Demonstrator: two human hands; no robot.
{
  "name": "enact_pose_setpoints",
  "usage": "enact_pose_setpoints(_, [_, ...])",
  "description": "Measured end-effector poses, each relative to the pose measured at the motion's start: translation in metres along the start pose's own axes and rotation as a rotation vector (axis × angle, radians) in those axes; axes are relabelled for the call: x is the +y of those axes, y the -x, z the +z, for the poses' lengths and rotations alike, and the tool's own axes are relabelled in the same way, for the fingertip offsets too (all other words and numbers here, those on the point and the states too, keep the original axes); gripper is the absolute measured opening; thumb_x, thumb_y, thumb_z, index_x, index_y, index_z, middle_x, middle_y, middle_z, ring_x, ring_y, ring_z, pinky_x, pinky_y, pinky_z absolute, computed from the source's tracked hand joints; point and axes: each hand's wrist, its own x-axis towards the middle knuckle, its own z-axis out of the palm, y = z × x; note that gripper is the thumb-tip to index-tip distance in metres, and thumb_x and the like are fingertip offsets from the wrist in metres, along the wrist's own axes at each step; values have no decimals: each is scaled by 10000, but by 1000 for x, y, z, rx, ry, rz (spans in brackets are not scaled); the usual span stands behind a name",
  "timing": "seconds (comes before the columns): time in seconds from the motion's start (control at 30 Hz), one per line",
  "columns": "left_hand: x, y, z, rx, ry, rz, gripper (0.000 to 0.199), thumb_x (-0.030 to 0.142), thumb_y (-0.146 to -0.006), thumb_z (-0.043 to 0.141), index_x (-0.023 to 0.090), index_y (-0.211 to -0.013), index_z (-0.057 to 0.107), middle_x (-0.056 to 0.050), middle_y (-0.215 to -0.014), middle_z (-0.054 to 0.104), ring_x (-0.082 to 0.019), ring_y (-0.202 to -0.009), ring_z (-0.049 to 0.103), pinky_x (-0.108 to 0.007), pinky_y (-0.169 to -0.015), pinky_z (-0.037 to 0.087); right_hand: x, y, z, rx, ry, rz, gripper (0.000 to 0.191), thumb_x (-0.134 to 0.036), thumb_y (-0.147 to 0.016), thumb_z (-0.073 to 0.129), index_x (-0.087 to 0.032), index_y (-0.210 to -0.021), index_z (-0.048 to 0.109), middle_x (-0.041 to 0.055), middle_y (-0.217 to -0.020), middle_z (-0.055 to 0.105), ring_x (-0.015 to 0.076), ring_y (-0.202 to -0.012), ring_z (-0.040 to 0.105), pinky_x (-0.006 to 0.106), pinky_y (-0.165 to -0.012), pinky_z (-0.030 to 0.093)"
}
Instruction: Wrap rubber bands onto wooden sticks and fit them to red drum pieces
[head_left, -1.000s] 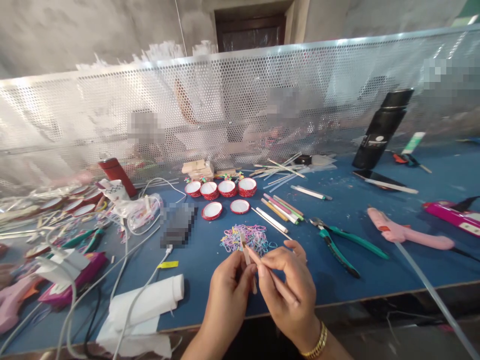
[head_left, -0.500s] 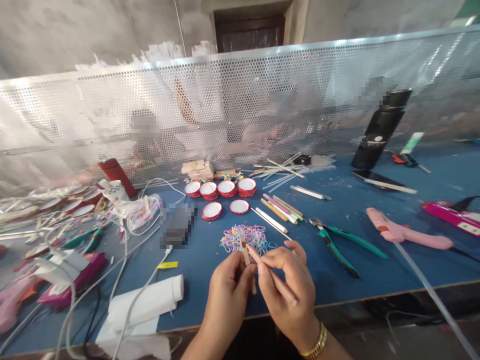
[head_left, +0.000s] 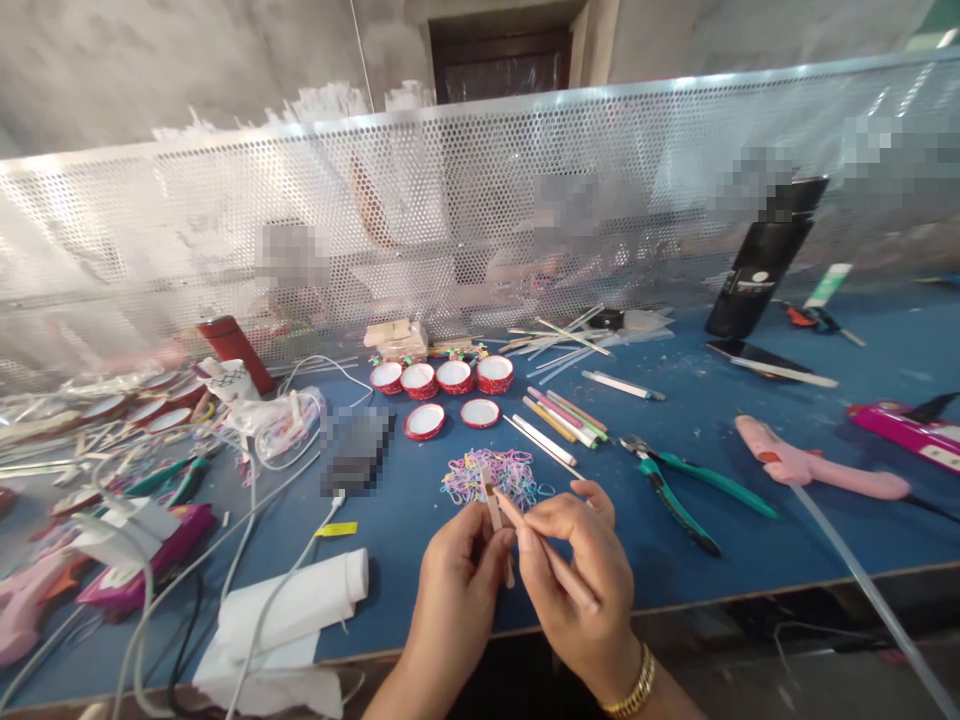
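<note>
Near the table's front edge, my left hand [head_left: 463,575] pinches a thin flat wooden stick [head_left: 493,505] that stands nearly upright. A small dark mark shows near its upper end. My right hand [head_left: 577,565] grips a pale pink pen-like stick [head_left: 564,574], its tip at the wooden stick close to the mark. Just behind the hands lies a pile of pastel rubber bands [head_left: 480,470]. White and coloured pens [head_left: 559,415] rest beyond them, beside two red-rimmed white lids [head_left: 424,421].
Green-handled pliers [head_left: 667,480], a pink glue gun [head_left: 817,468] and a black bottle [head_left: 761,270] are on the right. A phone [head_left: 358,450], cables, a white roll [head_left: 292,600] and a red bottle [head_left: 234,350] are on the left. A perforated metal screen [head_left: 465,220] stands behind.
</note>
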Motion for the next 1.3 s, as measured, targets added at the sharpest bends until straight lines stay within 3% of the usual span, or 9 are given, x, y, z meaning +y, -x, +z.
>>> enact_pose_setpoints(0.47, [0, 0, 0, 17, 7, 11, 285, 327, -970, 558, 199, -720, 512, 38, -654, 523, -125, -615, 456, -227, -583, 344, 0, 1, 1, -7, 14, -3, 131, -92, -897, 601, -207, -960, 585, -14, -797, 687, 158, -741, 685, 457, -1035, 391])
enact_pose_setpoints(0.67, [-1, 0, 1, -11, 104, -53, 296, 409, -968, 576, 191, -768, 560, 36, -626, 543, -122, -569, 461, -232, -562, 351, 0, 2, -2, 25, 8, 48, 113, -98, -911, 581, -210, -901, 568, -27, -759, 669, 144, -680, 652, 457, -1029, 379])
enact_pose_setpoints(0.83, [3, -1, 0, 24, 93, -79, 365, 441, -936, 611, 188, -683, 537, 40, -574, 505, -116, -538, 422, -231, -532, 315, -1, 1, -3, 20, -19, 36, 121, -97, -896, 573, -215, -877, 556, -36, -735, 650, 147, -672, 647, 469, -1030, 382])
enact_pose_setpoints(1.3, [-1, 0, 0, 17, 67, -46, 306, 408, -942, 600, 184, -736, 568, 29, -658, 534, -127, -614, 446, -222, -567, 328, -2, 0, -1, -22, -2, 14, 121, -101, -893, 580, -218, -924, 585, -28, -766, 673, 156, -716, 674, 470, -1047, 380])
